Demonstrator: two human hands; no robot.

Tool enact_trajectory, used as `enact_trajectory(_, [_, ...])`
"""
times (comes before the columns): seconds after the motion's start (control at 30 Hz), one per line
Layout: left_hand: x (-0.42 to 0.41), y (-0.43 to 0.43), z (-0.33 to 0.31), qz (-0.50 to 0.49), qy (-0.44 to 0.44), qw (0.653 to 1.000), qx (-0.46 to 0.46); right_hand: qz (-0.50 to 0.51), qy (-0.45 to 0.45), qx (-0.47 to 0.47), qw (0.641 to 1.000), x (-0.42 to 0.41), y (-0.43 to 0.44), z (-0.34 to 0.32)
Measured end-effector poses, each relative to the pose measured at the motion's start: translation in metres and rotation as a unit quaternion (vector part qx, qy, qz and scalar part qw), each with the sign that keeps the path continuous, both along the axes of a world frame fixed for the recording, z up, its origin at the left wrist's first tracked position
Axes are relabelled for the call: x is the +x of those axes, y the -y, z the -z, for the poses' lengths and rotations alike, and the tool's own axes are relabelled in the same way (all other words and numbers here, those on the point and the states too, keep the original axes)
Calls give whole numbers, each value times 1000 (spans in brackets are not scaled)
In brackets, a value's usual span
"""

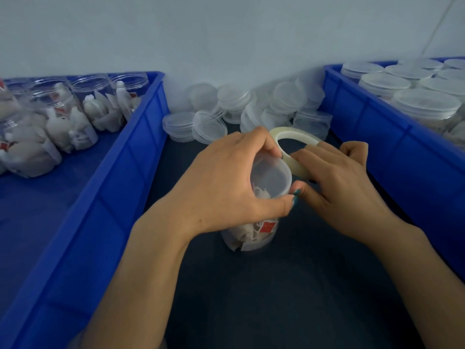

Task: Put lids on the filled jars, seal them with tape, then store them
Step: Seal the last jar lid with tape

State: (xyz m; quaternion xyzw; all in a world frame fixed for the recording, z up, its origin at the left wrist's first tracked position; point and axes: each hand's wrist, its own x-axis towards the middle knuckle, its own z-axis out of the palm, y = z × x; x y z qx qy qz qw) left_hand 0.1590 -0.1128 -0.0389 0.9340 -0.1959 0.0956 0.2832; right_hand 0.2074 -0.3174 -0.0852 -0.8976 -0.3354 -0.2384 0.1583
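— How does the jar look?
— Clear jar point(251, 233), white packets with red tags inside, frosted lid point(273, 177) on top. It stands on the dark table point(276, 298), between the left crate point(113, 197) and right crate point(372, 127), both blue.
— Fingers?
— My left hand point(226, 182) curls round the lid; my right hand point(339, 182) grips the tape roll point(289, 132) against it.

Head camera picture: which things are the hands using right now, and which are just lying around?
In use: left hand gripping the lidded jar; right hand holding the tape roll.
Lying about: loose lids at the back; open filled jars in the left bin; capped jars in the right bin.
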Motion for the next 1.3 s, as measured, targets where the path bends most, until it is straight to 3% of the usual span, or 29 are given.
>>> enact_trajectory(0.4, [1,-1,-2,-10,35,998,48,19,-3,11,1000,-1,-3,4])
enact_trajectory(0.57, [-6,10,-3,-64,80,988,112,43,-13,8,999,0,-1,4])
enact_trajectory(0.73, [-12,22,-2,-114,99,981,121,72,-4,-19,997,0,0,3])
enact_trajectory(0.9, [-6,19,3,-82,85,989,83,40,14,-1,999,2,4,2])
enact_trajectory(1.1, [0,5,0,-3,5,1000,9,-36,-21,26,999,6,9,4])
enact_trajectory(1.3, [1,4,3,15,17,1000,2,-53,-50,32,997,9,12,2])
